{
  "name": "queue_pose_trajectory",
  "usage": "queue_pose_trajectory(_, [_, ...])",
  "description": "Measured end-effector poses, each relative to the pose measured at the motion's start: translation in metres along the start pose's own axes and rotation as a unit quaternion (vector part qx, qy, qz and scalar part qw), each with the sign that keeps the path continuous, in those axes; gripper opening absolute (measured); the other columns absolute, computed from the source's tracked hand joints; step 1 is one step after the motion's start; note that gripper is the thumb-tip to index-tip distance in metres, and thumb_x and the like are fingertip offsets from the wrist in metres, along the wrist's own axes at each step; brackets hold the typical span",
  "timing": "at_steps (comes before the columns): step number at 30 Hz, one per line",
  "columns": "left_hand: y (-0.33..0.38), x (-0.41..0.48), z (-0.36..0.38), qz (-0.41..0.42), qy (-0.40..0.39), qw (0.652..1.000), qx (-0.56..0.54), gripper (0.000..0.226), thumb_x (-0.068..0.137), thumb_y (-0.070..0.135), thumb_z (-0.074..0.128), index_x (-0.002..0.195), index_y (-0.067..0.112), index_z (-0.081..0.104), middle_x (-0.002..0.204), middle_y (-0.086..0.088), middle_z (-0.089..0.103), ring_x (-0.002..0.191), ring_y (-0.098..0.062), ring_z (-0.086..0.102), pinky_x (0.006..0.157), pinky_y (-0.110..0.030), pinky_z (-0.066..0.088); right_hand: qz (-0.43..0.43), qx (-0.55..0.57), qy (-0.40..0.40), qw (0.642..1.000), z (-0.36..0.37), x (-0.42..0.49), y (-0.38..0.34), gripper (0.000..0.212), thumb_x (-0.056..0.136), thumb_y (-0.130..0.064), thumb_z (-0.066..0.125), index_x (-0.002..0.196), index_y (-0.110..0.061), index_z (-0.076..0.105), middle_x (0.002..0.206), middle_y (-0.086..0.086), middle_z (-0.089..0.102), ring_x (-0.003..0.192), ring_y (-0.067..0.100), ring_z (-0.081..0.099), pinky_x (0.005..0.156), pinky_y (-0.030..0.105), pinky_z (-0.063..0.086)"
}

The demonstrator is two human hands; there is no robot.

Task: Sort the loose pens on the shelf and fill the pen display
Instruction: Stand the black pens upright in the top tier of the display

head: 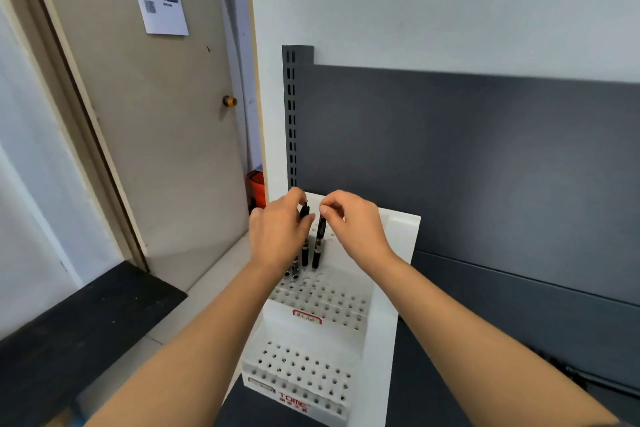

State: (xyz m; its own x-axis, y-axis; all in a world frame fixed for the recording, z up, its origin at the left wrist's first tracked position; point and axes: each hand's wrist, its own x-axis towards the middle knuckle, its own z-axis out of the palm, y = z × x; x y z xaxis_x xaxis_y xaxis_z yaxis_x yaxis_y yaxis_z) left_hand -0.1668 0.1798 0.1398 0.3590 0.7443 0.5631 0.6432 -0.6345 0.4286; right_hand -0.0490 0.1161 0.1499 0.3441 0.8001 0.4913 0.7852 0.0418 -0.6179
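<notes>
A white stepped pen display (384,322) with rows of round holes stands on the dark shelf. Its upper tier holds a few black pens upright at the left end. My left hand (278,230) pinches the top of one black pen (304,250) standing in a hole. My right hand (353,222) pinches the top of a second black pen (319,243) just to its right, which also stands in the upper tier. The lower tier's holes (304,371) show no pens. Further pens behind my left wrist are partly hidden.
The dark grey shelf back panel (467,166) and slotted upright (291,114) rise behind the display. A beige door (156,135) with a brass knob is at left, a red object (257,189) beside it. A black board (79,333) lies at lower left.
</notes>
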Motion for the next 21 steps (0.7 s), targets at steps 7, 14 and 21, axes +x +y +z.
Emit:
queue_pose_trajectory(7, [-0.01,0.001,0.008,0.044,-0.019,0.996,0.08,0.021,0.095,0.035,0.046,0.103,0.021,0.059,0.097,0.004,0.064,0.095,-0.022,0.053,0.081,-0.034,0.033,-0.003,-0.087,-0.009,0.996,0.014,0.007,0.005,0.014,0.092,-0.025,0.054,0.093,-0.02,0.066,0.089,-0.008,0.068,0.083,0.011,0.048,0.071,0.03,0.042])
queue_pose_trajectory(14, [-0.025,0.008,0.006,0.071,-0.045,0.994,0.072,0.023,0.095,0.035,0.048,0.101,0.023,0.067,0.103,0.004,0.058,0.099,-0.021,0.052,0.081,-0.034,0.033,-0.008,-0.104,-0.033,0.994,0.025,0.007,0.017,0.017,0.093,-0.027,0.054,0.093,-0.022,0.07,0.092,-0.008,0.07,0.089,0.017,0.053,0.078,0.031,0.042])
queue_pose_trajectory(21, [-0.02,0.012,0.003,0.068,-0.065,0.986,0.135,0.031,0.098,0.037,0.039,0.103,0.019,0.064,0.105,0.003,0.055,0.1,-0.02,0.048,0.081,-0.032,0.031,-0.01,-0.128,-0.058,0.99,0.028,0.013,0.012,0.019,0.094,-0.029,0.051,0.092,-0.023,0.069,0.088,-0.009,0.07,0.089,0.017,0.055,0.082,0.034,0.042])
